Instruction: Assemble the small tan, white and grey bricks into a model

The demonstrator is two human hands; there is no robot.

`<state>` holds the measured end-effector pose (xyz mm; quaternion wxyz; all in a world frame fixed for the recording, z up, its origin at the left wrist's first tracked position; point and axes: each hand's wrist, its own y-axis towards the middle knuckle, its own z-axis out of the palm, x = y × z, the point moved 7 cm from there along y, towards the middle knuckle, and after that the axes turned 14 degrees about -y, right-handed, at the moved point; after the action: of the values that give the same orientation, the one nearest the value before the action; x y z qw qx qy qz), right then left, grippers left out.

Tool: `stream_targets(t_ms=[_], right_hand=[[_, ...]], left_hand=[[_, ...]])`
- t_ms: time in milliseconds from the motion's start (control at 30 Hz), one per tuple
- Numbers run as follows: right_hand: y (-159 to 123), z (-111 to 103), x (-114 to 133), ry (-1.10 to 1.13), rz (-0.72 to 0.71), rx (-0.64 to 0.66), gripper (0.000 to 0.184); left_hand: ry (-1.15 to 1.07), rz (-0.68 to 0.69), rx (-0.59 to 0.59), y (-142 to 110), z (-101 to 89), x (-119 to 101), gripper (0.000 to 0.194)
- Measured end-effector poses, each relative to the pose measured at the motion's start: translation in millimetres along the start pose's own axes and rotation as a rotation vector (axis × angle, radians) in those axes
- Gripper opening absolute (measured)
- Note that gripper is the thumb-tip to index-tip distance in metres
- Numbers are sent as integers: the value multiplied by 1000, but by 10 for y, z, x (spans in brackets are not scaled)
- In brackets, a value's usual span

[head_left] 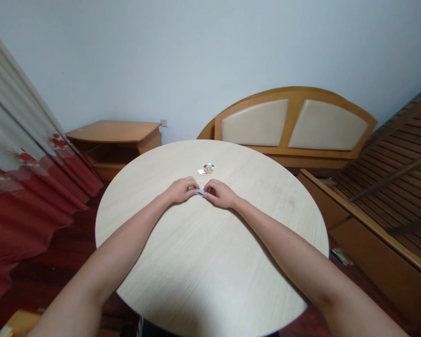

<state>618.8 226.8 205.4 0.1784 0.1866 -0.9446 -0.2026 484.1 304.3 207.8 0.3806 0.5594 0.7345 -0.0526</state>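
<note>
Far out to the left of the left hand hung a cloth curtain in soft folds, white above and red below with a red floral print, its side cut off by the view. Nearer, but beyond that hand, stood a wooden cabinet with a smooth, curved-front top; its open shelf was lost in shadow. The left hand was pinched, thumb and fingers together, on the left end of a small grey piece. That piece lay between the two hands, mostly covered by fingertips, so its full shape could not be made out. Just beyond it were a tiny pale scrap and, farther off, a cluster of small flat pieces, overlapping and too small to read. The right hand was closed on the grey piece's right end. Beneath both hands spread a round table with a pale, streaked wood-grain surface, its near rim partly hidden by the forearms. Beyond the right hand rose an arched wooden headboard with two padded cream panels; farther right leaned dark wooden slats, cut off at the edge.
</note>
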Motion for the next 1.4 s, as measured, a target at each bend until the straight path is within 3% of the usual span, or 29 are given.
stream_targets(t_ms=[667, 833, 1133, 1267, 1400], right_hand=[[-6, 20, -26, 18, -17, -3, 6], [1, 26, -61, -8, -7, -17, 20], [-61, -152, -394, -192, 308, -206, 33], [-29, -97, -528, -262, 392, -160, 39], [97, -27, -418, -350, 259, -59, 42]], left_hand=[[-82, -30, 29, -2, 22, 162, 19], [-90, -41, 13, -4, 20, 139, 28], [56, -170, -28, 18, 39, 48, 52], [114, -201, -44, 18, 57, 41, 53], [145, -223, -77, 25, 47, 60, 56]])
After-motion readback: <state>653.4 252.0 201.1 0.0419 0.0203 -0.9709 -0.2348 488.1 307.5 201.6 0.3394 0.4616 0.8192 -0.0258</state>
